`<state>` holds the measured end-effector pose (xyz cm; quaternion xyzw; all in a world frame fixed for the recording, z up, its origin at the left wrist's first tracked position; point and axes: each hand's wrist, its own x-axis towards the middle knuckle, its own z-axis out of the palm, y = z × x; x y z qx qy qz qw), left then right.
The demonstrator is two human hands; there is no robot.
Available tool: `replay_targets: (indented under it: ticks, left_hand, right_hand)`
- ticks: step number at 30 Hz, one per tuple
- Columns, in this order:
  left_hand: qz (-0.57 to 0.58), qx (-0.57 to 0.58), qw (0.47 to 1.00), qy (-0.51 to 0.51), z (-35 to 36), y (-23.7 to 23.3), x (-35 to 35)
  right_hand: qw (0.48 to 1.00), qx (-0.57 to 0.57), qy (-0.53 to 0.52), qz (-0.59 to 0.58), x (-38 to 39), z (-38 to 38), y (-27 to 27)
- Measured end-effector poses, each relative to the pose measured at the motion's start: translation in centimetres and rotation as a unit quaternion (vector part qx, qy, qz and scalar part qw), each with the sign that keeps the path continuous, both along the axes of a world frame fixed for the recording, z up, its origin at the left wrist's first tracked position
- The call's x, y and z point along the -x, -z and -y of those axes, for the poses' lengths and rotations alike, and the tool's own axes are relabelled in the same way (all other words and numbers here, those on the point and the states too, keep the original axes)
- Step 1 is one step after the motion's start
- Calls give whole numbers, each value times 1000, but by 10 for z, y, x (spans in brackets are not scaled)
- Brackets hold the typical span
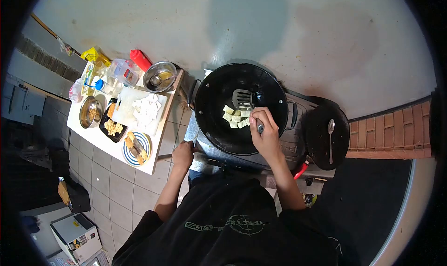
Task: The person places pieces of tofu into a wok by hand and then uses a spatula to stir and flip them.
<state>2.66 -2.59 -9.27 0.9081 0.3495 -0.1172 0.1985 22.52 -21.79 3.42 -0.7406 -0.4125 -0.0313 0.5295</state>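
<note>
My right hand [265,127] is closed around the handle of a slotted spatula [242,98]. The spatula's metal head is inside a large black wok [216,133] on the stove, touching or just above several pale, cube-shaped pieces of food [234,118]. These pieces lie together near the wok's middle, and my hand partly covers those on the right. Left of the wok, my left hand [183,154] is closed in a fist by the stove's front left corner. Its palm side is hidden, so whether it holds anything cannot be seen.
A white table [104,142] on the left bears a cutting board [125,108] with white pieces, metal bowls [159,76], a black tray [113,134], a striped plate [147,144] and a red squeeze bottle [140,60]. A spoon [331,140] rests on a dark round surface [316,135] at right.
</note>
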Motion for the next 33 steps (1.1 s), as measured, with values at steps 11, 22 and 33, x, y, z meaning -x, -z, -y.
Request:
replay_targets:
  ticks: [11, 22, 33]
  left_hand:
    - [17, -3, 1000, 0, -1, 5, 4]
    - [29, -26, 999, 3, 4, 1, 3]
    - [-4, -22, 1000, 13, -1, 0, 2]
  right_hand:
    - [999, 25, -7, -22, 3, 15, 4]
    - [999, 14, 25, -45, 9, 28, -13]
    - [998, 13, 26, -51, 9, 37, -9]
